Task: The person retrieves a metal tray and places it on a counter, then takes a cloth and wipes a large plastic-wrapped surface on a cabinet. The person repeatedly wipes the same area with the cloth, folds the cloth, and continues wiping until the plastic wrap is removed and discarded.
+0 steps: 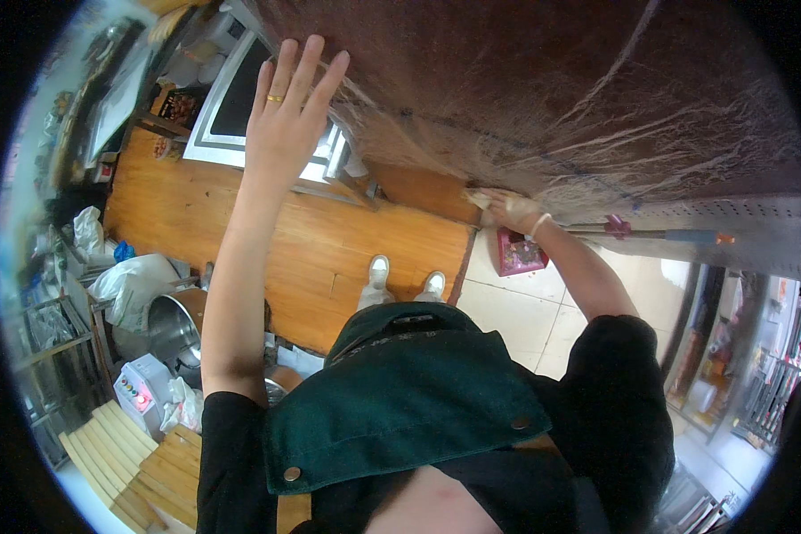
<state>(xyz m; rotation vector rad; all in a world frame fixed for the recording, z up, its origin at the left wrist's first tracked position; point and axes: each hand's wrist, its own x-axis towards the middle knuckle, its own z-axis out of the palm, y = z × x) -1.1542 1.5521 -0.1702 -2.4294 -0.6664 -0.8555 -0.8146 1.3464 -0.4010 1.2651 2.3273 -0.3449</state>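
Note:
My left hand (pixel 290 117) is raised with its fingers apart and a ring on one finger. It holds nothing and lies over the near edge of a large brown panel (pixel 480 87), whose surface looks covered in wrinkled clear film. Whether the palm touches the panel is hidden. My right hand (pixel 515 211), with a pale band at the wrist, is low by the panel's bottom edge. At its fingers is a pale, thin, cloth-like item (pixel 478 199), blurred. Just below that hand a pink-red dustpan-like container (pixel 520 252) with debris sits on the tiles.
A long handle (pixel 641 234) runs along the panel's base. Wooden flooring (pixel 334 247) meets pale tiles (pixel 514 314) beside my shoes. To the left are a metal pot (pixel 177 320), a white machine with buttons (pixel 140 390) and wooden slats (pixel 107 440). A white-framed dark panel (pixel 223 100) stands ahead.

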